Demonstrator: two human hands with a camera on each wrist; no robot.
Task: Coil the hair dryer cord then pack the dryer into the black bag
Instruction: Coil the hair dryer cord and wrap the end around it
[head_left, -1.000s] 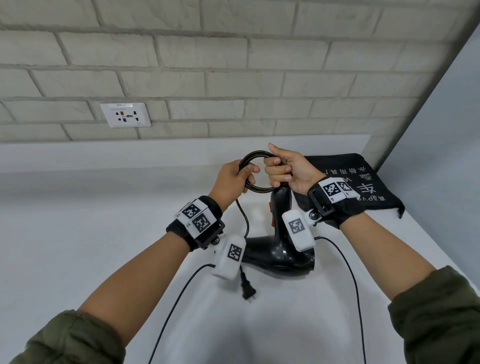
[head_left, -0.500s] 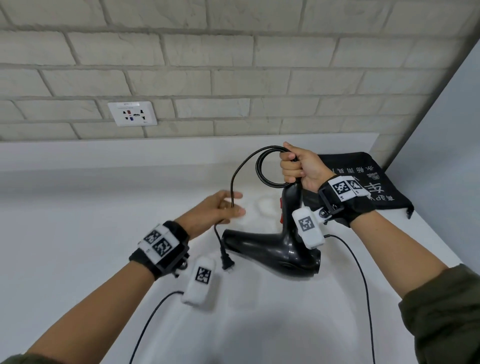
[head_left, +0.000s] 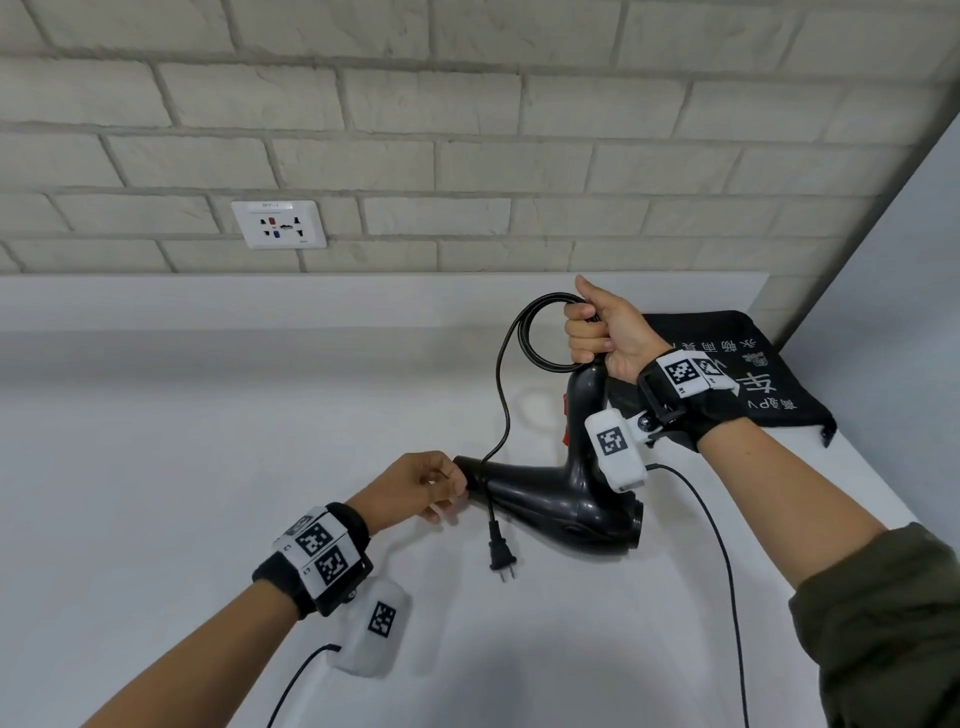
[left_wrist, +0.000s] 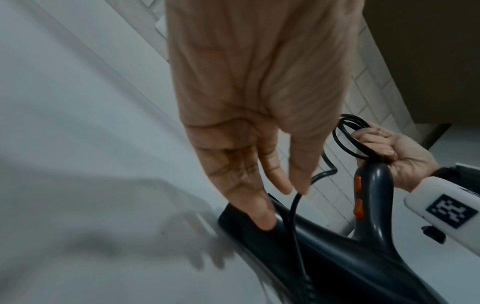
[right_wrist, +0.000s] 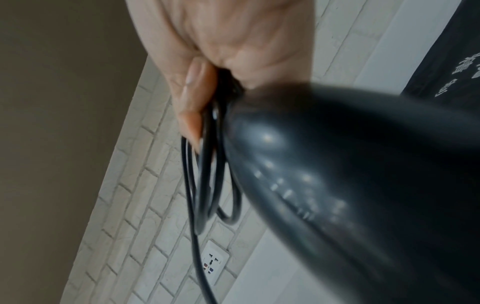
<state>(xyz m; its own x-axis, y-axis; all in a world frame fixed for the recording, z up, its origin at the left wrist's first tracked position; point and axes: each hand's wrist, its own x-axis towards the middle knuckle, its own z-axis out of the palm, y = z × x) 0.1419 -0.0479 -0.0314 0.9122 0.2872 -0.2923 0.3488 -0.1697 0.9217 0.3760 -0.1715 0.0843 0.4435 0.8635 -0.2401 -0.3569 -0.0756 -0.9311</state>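
Note:
A black hair dryer (head_left: 550, 499) hangs above the white counter, nozzle pointing left, handle up. My right hand (head_left: 597, 332) grips the top of the handle together with a small coil of the black cord (head_left: 524, 338); the coil (right_wrist: 207, 174) also shows in the right wrist view. One loose strand runs down from the coil across the nozzle to the plug (head_left: 501, 556), which dangles below. My left hand (head_left: 431, 483) is at the nozzle tip and pinches that strand (left_wrist: 293, 209) between thumb and fingertip, another finger touching the nozzle. The black bag (head_left: 727, 364) lies flat behind my right wrist.
A white wall socket (head_left: 279, 224) sits in the brick wall at the back left. A grey side wall (head_left: 909, 260) closes the counter on the right. Thin black cables (head_left: 727, 571) trail from both wrist devices across the white counter (head_left: 156, 467).
My left hand left the coil and slid down the loose strand to the nozzle. The dryer's nozzle swung out to the left and the plug now dangles under it.

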